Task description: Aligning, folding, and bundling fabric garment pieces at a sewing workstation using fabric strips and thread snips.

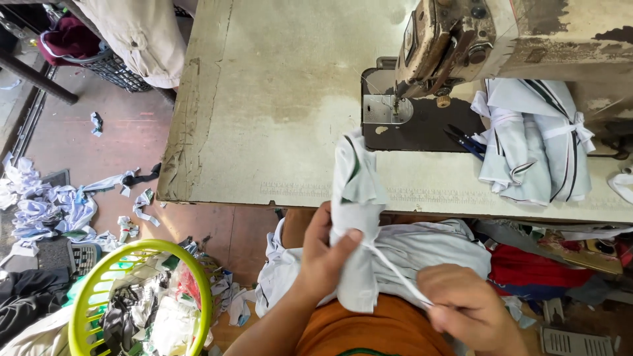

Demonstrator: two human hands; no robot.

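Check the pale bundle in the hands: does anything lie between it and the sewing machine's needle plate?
Nothing visible does. The left hand grips the pale fabric bundle, the right hand pulls its white tie strip, and bare table lies before the needle plate.

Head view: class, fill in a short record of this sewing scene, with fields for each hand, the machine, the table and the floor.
Left hand: grips a rolled bundle of pale fabric
Right hand: pulls a white tie strip off the bundle
Sewing machine: worn, on the table
Table extras: tied fabric bundles, scissors
Floor: green basket, fabric scraps
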